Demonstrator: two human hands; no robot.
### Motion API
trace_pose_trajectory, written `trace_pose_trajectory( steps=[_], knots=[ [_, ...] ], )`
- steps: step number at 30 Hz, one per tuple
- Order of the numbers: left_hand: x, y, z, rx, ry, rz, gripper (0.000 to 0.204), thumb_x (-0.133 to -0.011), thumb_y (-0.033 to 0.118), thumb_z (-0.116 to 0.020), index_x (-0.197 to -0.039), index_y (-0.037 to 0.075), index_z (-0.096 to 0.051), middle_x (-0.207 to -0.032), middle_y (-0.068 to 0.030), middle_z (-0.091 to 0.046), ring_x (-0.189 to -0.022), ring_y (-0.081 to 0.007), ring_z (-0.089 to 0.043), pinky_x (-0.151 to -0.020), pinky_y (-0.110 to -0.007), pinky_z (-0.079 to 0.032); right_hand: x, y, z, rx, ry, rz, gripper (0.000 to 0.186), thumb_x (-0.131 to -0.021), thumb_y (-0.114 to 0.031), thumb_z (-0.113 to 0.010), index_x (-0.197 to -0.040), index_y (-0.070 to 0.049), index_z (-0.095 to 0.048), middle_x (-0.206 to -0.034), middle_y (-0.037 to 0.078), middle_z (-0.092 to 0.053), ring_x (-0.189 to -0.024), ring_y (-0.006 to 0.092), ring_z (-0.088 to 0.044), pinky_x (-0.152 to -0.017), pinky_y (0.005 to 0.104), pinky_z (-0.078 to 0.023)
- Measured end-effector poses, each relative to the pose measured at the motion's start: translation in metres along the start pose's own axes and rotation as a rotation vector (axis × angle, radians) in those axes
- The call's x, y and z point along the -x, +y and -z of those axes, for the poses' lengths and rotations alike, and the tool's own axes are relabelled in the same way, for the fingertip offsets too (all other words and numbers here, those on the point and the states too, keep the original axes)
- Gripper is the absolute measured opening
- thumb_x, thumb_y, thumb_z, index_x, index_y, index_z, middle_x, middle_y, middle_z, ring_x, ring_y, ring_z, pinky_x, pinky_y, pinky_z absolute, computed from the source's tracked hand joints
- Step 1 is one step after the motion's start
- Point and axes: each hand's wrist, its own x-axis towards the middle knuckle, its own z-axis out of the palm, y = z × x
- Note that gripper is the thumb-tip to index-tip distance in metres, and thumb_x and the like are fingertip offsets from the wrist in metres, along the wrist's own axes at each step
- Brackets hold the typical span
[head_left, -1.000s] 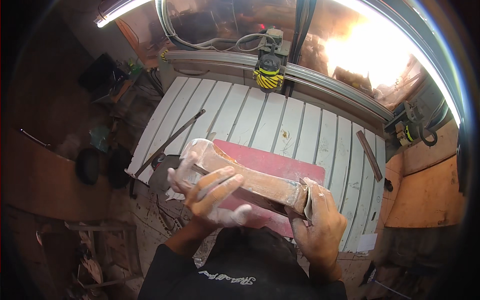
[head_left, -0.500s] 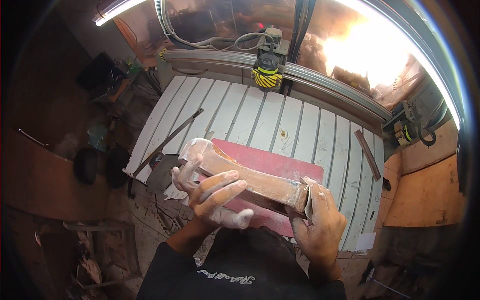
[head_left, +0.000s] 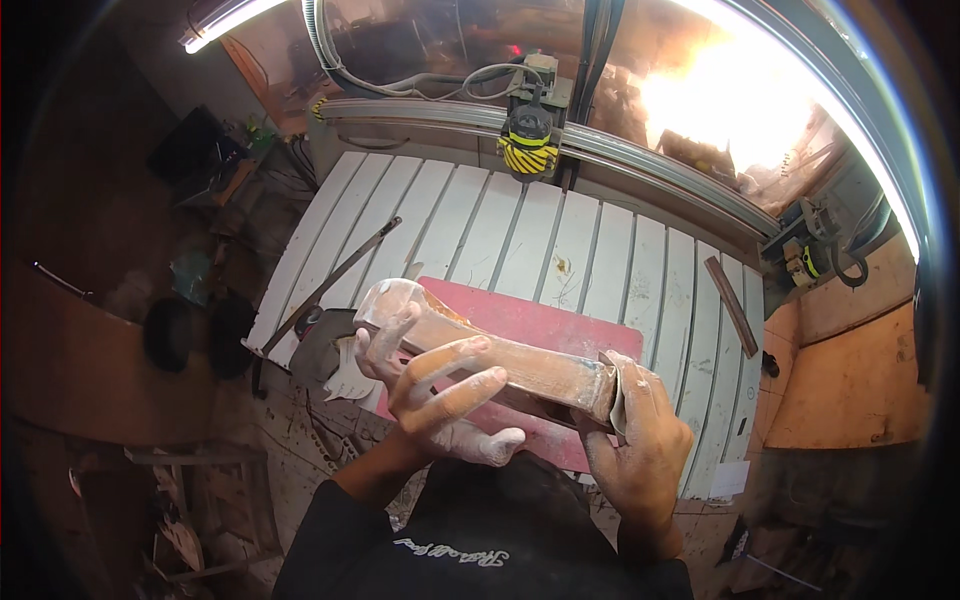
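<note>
A curved, dust-covered wooden piece (head_left: 525, 365) lies slantwise in front of me, its rounded, paler end at the left. My right hand (head_left: 640, 420) grips its right end, thumb below and fingers over the far side. A thin, bent grey sheet that looks like sandpaper (head_left: 618, 400) is pinched between that hand and the wood. My left hand (head_left: 440, 390), white with dust, has its fingers spread across the near side of the piece toward its left end. Its thumb points away to the right, off the wood. Where the left palm meets the piece cannot be made out.
Beneath the hands a red board (head_left: 560, 315) lies on a white slatted table (head_left: 480, 225). A long dark bar (head_left: 345, 275) rests at the left, a short brown strip (head_left: 731, 306) at the right. Behind, a machine head (head_left: 530, 140) hangs on a metal rail (head_left: 420, 112).
My left hand has shifted slightly right and down along the wooden piece, its fingers spreading a little more. My right hand keeps its hold on the right end.
</note>
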Motion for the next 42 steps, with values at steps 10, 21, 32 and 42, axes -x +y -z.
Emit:
trace_pose_trajectory(
  steps=[10, 21, 32, 42],
  knots=[
    [-0.019, -0.007, 0.001, 0.12, -0.111, -0.023, 0.043, -0.08, 0.055, -0.088, -0.098, 0.023, -0.065, -0.108, 0.0007, -0.081, -0.14, -0.0405, -0.056, -0.13, -0.058, 0.004, 0.0, 0.001, 0.0, -0.009, 0.001, 0.011, 0.056, -0.077, -0.007, -0.088, -0.129, 0.001, -0.068, -0.115, 0.023, -0.073, -0.101, 0.041, -0.076, -0.083, 0.0433, -0.061],
    [-0.03, -0.036, 0.001, 0.167, 0.024, 0.129, 0.069, -0.073, 0.043, -0.096, -0.124, 0.011, -0.064, -0.123, -0.0153, -0.069, -0.129, -0.0372, -0.062, -0.113, -0.052, -0.049, -0.001, 0.03, 0.013, -0.113, -0.035, -0.021, 0.06, -0.07, -0.003, -0.086, -0.127, 0.002, -0.069, -0.111, 0.021, -0.074, -0.098, 0.0383, -0.076, -0.082, 0.0392, -0.06],
    [-0.01, -0.053, -0.035, 0.582, -0.473, 0.411, 0.073, -0.058, 0.034, -0.107, -0.112, -0.002, -0.073, -0.098, -0.0137, -0.079, -0.089, -0.0259, -0.08, -0.081, -0.037, -0.063, 0.017, 0.14, 0.008, -0.553, -0.028, -0.273, 0.058, -0.077, 0.007, -0.074, -0.135, 0.004, -0.065, -0.127, 0.019, -0.072, -0.115, 0.0309, -0.072, -0.101, 0.0362, -0.055],
    [-0.027, 0.018, -0.041, 0.321, -0.439, 0.185, 0.059, -0.067, 0.025, -0.103, -0.11, -0.003, -0.075, -0.095, -0.0155, -0.079, -0.086, -0.0276, -0.081, -0.077, -0.037, -0.063, 0.044, 0.109, -0.009, -0.126, 0.306, -0.103, 0.054, -0.084, 0.013, -0.057, -0.135, 0.0, -0.069, -0.138, 0.021, -0.066, -0.131, 0.0374, -0.064, -0.111, 0.0425, -0.052]
  ],
)
